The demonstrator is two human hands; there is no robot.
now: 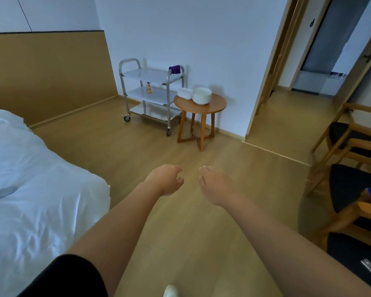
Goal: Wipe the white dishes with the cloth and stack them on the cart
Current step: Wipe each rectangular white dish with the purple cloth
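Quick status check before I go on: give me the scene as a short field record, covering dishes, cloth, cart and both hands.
dishes: stack of round white dishes and a white squarish stack, both on the round wooden table
cloth: purple cloth draped over the cart's right handle
cart: steel three-shelf cart against the wall, left of the table; a small brown object on the middle shelf
left hand: left hand raised over the floor, fingers loosely curled, holding nothing
right hand: right hand likewise, holding nothing
progress: no dish on the cart yet
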